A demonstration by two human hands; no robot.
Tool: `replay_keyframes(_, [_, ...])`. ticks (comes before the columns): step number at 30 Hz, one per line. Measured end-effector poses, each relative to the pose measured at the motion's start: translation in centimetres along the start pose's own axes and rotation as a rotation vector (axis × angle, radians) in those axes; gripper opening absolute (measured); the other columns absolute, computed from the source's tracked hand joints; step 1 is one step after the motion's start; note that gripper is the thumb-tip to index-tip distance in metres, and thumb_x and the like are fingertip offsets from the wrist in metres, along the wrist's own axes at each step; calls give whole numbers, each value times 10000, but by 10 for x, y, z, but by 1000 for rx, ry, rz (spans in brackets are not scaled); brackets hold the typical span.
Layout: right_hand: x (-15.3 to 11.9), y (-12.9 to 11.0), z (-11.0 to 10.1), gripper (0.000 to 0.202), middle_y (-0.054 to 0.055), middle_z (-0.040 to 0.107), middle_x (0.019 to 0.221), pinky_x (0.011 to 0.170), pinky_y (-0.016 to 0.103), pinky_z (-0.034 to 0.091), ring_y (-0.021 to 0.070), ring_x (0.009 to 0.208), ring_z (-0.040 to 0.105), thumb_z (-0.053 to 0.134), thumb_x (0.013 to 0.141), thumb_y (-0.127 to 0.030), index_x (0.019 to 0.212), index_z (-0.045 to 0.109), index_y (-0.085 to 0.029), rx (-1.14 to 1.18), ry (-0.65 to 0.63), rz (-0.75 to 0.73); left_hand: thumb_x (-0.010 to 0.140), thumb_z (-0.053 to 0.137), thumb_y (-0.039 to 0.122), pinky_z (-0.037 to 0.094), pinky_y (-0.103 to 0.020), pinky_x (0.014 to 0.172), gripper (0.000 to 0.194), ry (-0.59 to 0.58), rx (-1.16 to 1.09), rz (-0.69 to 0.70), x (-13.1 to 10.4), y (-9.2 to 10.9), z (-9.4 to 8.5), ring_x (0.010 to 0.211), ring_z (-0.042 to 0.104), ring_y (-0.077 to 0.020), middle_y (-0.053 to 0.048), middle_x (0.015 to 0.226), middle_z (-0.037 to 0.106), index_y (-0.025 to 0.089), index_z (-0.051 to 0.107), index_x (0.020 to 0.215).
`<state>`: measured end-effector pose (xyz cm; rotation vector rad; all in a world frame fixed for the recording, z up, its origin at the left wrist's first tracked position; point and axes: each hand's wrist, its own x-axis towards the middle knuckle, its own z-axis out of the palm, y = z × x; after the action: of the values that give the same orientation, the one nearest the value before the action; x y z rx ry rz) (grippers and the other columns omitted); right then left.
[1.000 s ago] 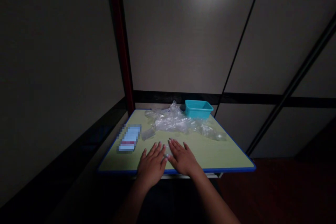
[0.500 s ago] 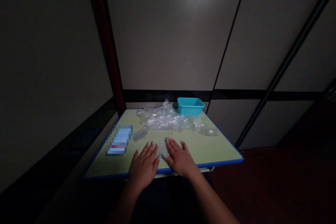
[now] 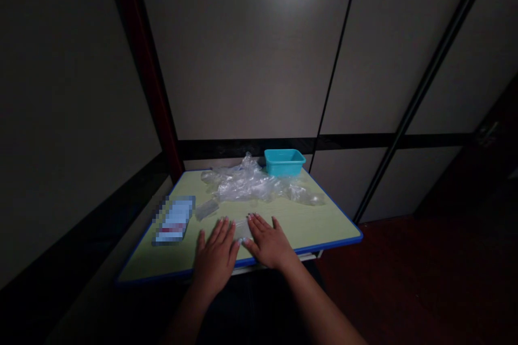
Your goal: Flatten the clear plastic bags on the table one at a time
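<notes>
Between my hands, near the table's front edge, lies a small flat piece of clear plastic (image 3: 243, 229). My left hand (image 3: 216, 255) rests palm down with its fingers stretched out at the plastic's left side. On the other side, my right hand (image 3: 267, 240) lies flat, its fingertips at the plastic's right edge. The palms hide part of the piece. A second flat, folded clear plastic piece (image 3: 207, 209) is just beyond my left fingertips. Crumpled clear plastic bags (image 3: 246, 186) spread across the back of the table.
A turquoise plastic basket (image 3: 284, 163) stands at the back right of the light green table (image 3: 319, 226), which has a blue rim. At the left edge lies a blurred-out flat object (image 3: 176, 220). Panelled walls (image 3: 251, 64) stand behind and to the left.
The whole scene has shifted slightly left as my head turned right. Both hands remain flat around the plastic piece, with hardly any change in their pose.
</notes>
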<state>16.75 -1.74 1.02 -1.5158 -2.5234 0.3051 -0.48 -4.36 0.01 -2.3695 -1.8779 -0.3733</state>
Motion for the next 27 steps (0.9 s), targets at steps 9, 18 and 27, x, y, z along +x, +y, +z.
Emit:
replay_keyframes(9, [0, 4, 1, 728, 77, 115, 1551, 1105, 577, 40, 237, 1422, 95, 401, 864, -371, 1494, 69, -220, -38, -49, -58, 955, 265, 375, 108, -529, 1129, 552, -123, -153, 170, 16, 45, -7, 1404, 209, -222, -65, 1518, 221, 156, 257, 1462])
replay_keyframes(18, [1, 13, 8, 646, 53, 83, 1554, 1120, 534, 19, 254, 1417, 115, 391, 901, -375, 1487, 141, -264, -38, -41, -69, 943, 211, 545, 199, -464, 1113, 733, -218, -193, 86, 30, 78, -8, 1412, 91, -306, -193, 1518, 162, 23, 216, 1458])
replay_keyframes(27, [-1, 9, 2, 795, 91, 104, 1548, 1107, 576, 31, 278, 1420, 83, 503, 817, -412, 1490, 130, -212, -109, -80, -79, 945, 148, 574, 169, -445, 1125, 731, -238, -277, 40, 31, 69, -4, 1415, 59, -279, -192, 1528, 113, 71, 172, 1475])
